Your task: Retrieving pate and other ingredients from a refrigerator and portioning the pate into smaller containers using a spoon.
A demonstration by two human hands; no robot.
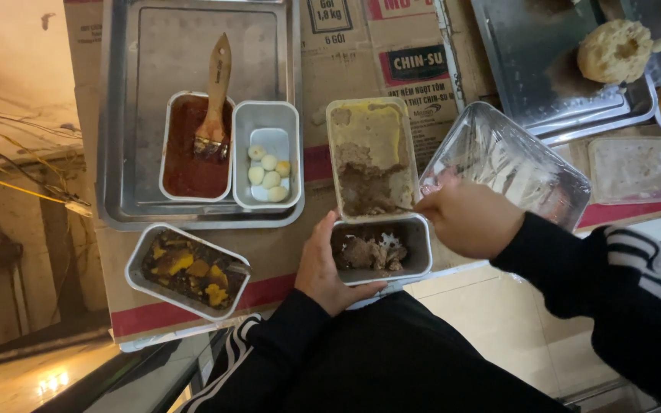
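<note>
While a brush (pixel 216 95) rests in the red sauce tub (pixel 195 149) on the tray (pixel 116 115), with an egg tub (pixel 268 157) just beside it, the left hand (pixel 324 269) cups the meat tin (pixel 380 248) loosely, fingers open along its side. Right of that, the right hand (pixel 468 219) is clenched on a thin utensil (pixel 405 207) reaching the pâté tub (pixel 369 157), a clear box (pixel 506 164) just behind.

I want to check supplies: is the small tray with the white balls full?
No. The small tray is mostly empty: six white balls sit at one end.
</note>
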